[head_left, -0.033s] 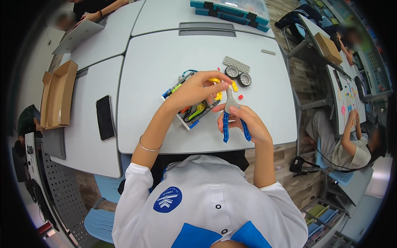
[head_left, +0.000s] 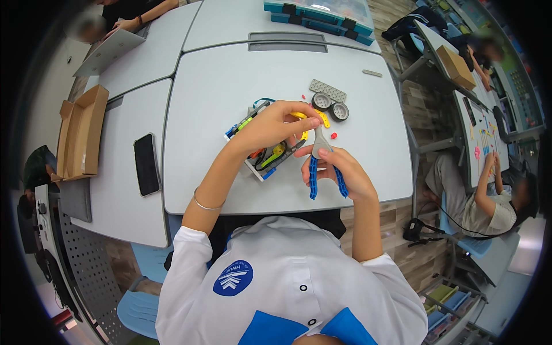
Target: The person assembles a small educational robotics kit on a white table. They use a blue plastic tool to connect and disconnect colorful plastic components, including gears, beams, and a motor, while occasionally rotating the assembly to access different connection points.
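My right hand (head_left: 348, 171) grips a pair of pliers (head_left: 323, 145) with a grey head and blue handles, which stand spread apart. At their tip the fingers of my left hand (head_left: 273, 125) are pinched together; what lies between them is too small and hidden to name. Beneath and beside my left hand is a model built of toy bricks (head_left: 265, 167), with green, blue, grey and orange parts and a dark cable. My left hand covers much of it. Yellow pieces show around my left fingers. A small red piece (head_left: 333, 135) lies just beyond the pliers.
Two grey wheels (head_left: 339, 111) lie beside a grey perforated plate (head_left: 328, 91). A short grey beam (head_left: 372, 73) is at the far right. Teal cases (head_left: 322, 23) stand at the back. A phone (head_left: 147, 164) and an open cardboard box (head_left: 77, 135) sit to the left. Other people work at nearby tables.
My left fingertips have shifted very slightly at the pliers' tip, and more of a yellow piece shows beyond them. My right hand still holds the pliers.
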### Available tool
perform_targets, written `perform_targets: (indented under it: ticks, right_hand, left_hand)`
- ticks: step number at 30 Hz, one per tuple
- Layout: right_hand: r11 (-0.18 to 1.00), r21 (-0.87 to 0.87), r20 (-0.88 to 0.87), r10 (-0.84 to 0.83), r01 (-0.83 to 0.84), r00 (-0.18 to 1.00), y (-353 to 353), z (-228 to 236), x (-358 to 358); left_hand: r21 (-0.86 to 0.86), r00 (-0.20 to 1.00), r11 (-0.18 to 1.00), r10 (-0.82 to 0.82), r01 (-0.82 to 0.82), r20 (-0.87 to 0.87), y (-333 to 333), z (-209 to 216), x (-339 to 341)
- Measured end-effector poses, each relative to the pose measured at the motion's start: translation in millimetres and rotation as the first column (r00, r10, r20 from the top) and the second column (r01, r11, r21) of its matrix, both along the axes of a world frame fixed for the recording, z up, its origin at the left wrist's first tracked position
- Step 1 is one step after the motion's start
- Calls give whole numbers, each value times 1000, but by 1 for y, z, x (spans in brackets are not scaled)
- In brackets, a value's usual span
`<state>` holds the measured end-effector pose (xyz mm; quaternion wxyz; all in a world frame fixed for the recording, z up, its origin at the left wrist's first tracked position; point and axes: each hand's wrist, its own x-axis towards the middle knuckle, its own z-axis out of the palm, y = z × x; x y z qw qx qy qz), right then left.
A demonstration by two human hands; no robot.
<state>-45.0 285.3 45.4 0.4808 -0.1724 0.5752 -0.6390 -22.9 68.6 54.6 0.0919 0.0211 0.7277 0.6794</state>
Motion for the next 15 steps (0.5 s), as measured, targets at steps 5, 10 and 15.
perform_targets:
  ticks: [5, 10, 15]
  right_hand:
    - [998, -61, -4, -32, 31, 999, 5, -6, 6]
    - [993, -114, 46, -32, 37, 998, 22, -11, 7]
    - [974, -118, 25, -193, 195, 981, 40, -19, 2]
  left_hand:
    - [109, 1000, 994, -2, -1, 22, 0, -8, -15]
    - [-216, 989, 965, 147, -147, -12, -19, 8, -43]
    - [-748, 992, 663, -111, 25, -65, 3, -26, -67]
